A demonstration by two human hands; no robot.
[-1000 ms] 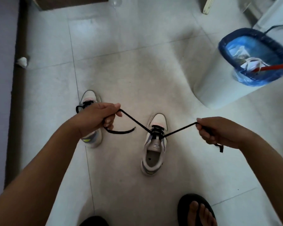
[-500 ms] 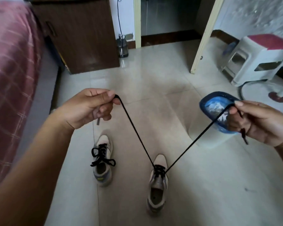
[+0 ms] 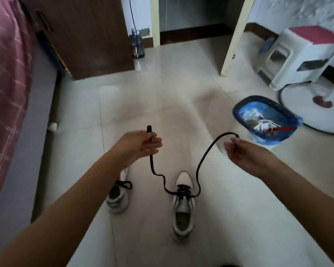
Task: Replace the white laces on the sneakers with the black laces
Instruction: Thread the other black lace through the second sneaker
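Two white-and-grey sneakers stand on the tiled floor. The left sneaker (image 3: pixel 117 199) carries a black lace tied in a bow and is partly hidden by my left forearm. The right sneaker (image 3: pixel 183 208) has a black lace (image 3: pixel 198 170) threaded through its eyelets, and both loose ends rise slack to my hands. My left hand (image 3: pixel 138 146) pinches one end, whose tip sticks up above the fingers. My right hand (image 3: pixel 245 153) holds the other end at its fingertips, where the lace arches over. White laces (image 3: pixel 263 123) lie in the bin.
A white bin with a blue liner (image 3: pixel 239 110) stands right of my hands. Behind it are a fan base (image 3: pixel 316 110) and a plastic stool (image 3: pixel 301 54). A bed (image 3: pixel 6 78) runs along the left, beside a brown cabinet (image 3: pixel 89 35). A white paper ball (image 3: pixel 52 126) lies near the bed.
The lace was stretched taut between my raised hands. Both hands have come lower and closer together, and the lace now hangs slack in curves above the right sneaker.
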